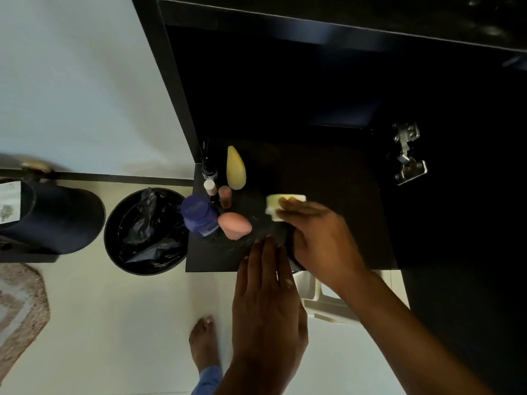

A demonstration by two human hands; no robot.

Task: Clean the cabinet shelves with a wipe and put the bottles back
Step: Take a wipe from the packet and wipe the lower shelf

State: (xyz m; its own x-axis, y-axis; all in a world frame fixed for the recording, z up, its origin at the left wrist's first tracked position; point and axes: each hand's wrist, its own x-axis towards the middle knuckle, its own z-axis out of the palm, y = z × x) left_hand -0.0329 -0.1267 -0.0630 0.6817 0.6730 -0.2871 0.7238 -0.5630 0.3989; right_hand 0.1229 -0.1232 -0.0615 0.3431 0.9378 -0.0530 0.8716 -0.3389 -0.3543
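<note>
Wiping step in hand: right hand [319, 238], fingers pressed together on folded wipe [285, 205] on dark shelf [328, 178]; left hand [265, 283] flat, fingers together, empty; bottles [199, 215] clustered at left (next, probably, wiping under them).

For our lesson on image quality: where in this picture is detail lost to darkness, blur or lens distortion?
Head view: the cabinet interior is underexposed, nearly black; only the hinge catches light. The right hand and its folded wipe are smeared by motion blur. The wide-angle lens bends the floor's dark strip. The purple bottle label is unreadable.
</note>
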